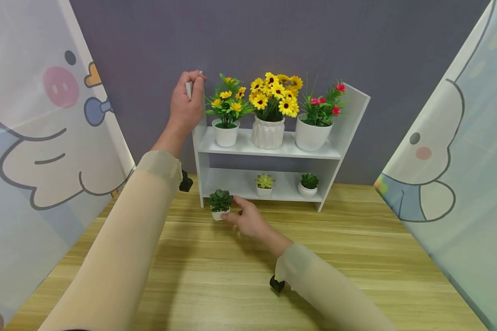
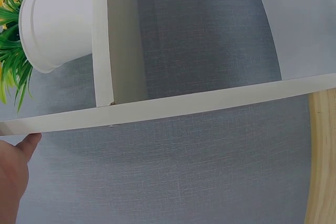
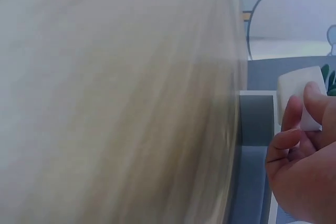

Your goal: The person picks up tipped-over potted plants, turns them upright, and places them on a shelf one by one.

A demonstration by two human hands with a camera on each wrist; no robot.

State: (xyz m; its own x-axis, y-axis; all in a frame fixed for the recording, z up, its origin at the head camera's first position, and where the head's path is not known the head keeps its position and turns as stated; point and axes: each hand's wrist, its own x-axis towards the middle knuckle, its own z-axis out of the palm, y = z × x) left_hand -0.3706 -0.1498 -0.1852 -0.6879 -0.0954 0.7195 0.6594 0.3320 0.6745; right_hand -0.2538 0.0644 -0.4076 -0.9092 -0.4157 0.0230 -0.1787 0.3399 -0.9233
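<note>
My left hand (image 1: 187, 102) grips the top of the left side panel of a white two-tier shelf (image 1: 269, 151); in the left wrist view its thumb (image 2: 30, 144) touches the panel's edge. My right hand (image 1: 250, 219) holds a dark green potted succulent (image 1: 221, 201) just in front of the shelf's lower left end. Thumb and fingers pinch its small white square pot (image 3: 292, 85), seen from below in the right wrist view. On the lower tier stand a light green succulent (image 1: 264, 182) and, to its right, a dark green one in a round pot (image 1: 308, 189).
The upper tier bears a yellow-flowered plant (image 1: 226, 135), a fluted pot of sunflowers (image 1: 268, 133) and a pink-flowered plant (image 1: 314, 135). Behind the shelf rises a grey wall (image 1: 248, 37). Cartoon-printed curtains (image 1: 54, 151) flank the wooden table (image 1: 215, 276).
</note>
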